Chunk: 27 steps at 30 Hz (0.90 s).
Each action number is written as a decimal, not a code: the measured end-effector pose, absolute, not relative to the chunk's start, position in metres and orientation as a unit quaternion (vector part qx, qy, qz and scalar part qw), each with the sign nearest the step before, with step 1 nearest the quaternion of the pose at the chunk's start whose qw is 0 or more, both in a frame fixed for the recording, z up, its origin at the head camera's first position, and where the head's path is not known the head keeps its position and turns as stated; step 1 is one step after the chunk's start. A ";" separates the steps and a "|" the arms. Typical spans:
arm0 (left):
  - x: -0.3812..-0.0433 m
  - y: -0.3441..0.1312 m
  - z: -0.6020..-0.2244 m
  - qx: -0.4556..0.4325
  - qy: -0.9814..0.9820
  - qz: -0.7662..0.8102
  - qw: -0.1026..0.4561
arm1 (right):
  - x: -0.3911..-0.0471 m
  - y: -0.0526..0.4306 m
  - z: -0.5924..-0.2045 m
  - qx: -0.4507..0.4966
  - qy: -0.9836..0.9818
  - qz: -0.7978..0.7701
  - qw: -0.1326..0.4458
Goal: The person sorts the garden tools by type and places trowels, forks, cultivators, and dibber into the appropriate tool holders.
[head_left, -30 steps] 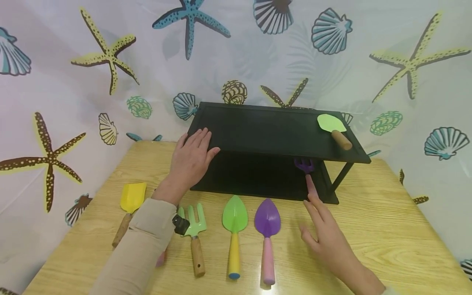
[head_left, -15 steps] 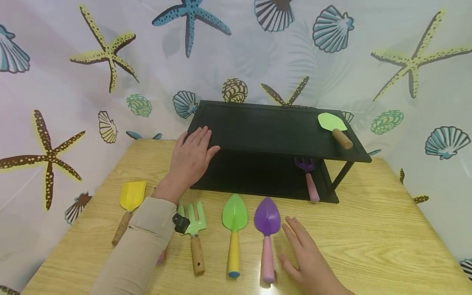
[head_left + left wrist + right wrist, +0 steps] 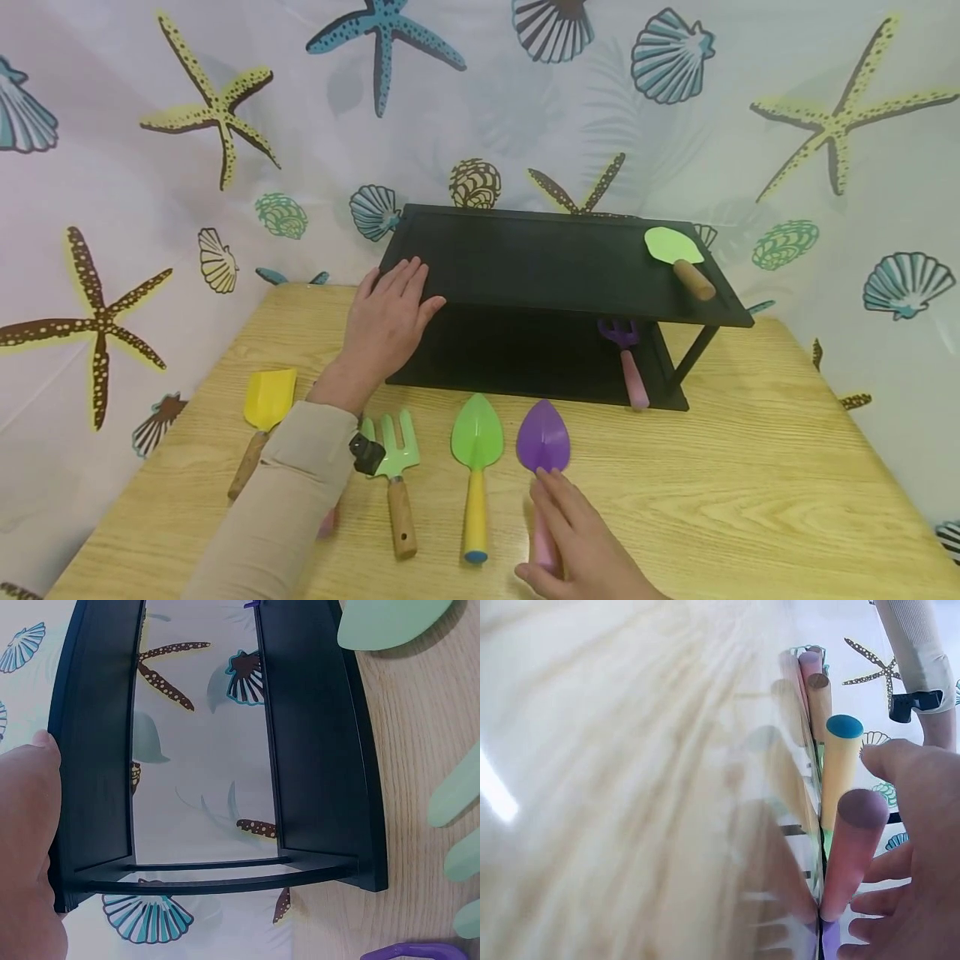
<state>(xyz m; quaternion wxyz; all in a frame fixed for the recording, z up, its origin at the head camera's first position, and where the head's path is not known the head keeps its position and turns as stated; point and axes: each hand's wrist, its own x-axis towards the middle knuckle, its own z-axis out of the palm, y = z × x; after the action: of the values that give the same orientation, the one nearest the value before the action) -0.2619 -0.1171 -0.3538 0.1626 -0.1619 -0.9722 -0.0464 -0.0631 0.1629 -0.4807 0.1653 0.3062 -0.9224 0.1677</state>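
My left hand lies flat on the left end of the top board of a black two-tier shelf, fingers stretched out. Over the pink handle of a purple trowel on the table is my right hand. Its fingers are nearly straight and cover part of that handle in the head view. From the right wrist, the thumb stands apart from the pink handle and the fingers are beside it. Left of this trowel lies a green trowel with a yellow handle.
Left of the trowels are a light green hand fork and a yellow shovel. My left sleeve partly hides a pink-handled tool. A pale green trowel lies on the top board, a purple fork on the lower one.
My right hand has moved from the purple fork on the lower board, left and toward me, to the purple trowel's handle. The left hand has stayed on the shelf.
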 end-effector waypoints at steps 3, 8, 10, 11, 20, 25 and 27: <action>-0.263 -0.117 -0.354 -0.163 -0.972 -0.045 0.166 | -0.062 0.162 -0.482 0.302 -0.928 0.165 0.146; -0.264 -0.117 -0.354 -0.163 -0.972 -0.039 0.164 | -0.063 0.164 -0.480 0.300 -0.929 0.174 0.127; -0.264 -0.118 -0.354 -0.163 -0.973 -0.037 0.161 | -0.063 0.165 -0.480 0.302 -0.928 0.178 0.127; -0.264 -0.118 -0.354 -0.163 -0.973 -0.038 0.160 | -0.063 0.165 -0.480 0.304 -0.927 0.179 0.132; -0.264 -0.117 -0.355 -0.159 -0.974 -0.040 0.157 | -0.067 0.167 -0.494 0.316 -0.910 0.167 0.208; -0.264 -0.117 -0.356 -0.158 -0.973 -0.039 0.162 | -0.067 0.168 -0.495 0.321 -0.905 0.178 0.214; -0.264 -0.117 -0.356 -0.159 -0.973 -0.040 0.165 | -0.067 0.169 -0.492 0.318 -0.906 0.187 0.205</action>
<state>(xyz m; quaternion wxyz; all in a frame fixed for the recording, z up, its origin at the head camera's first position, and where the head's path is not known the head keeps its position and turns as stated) -0.2638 -0.1172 -0.3563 0.1646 -0.1593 -0.9726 -0.0399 -0.0671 0.1686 -0.4921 0.2053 0.3184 -0.9064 0.1870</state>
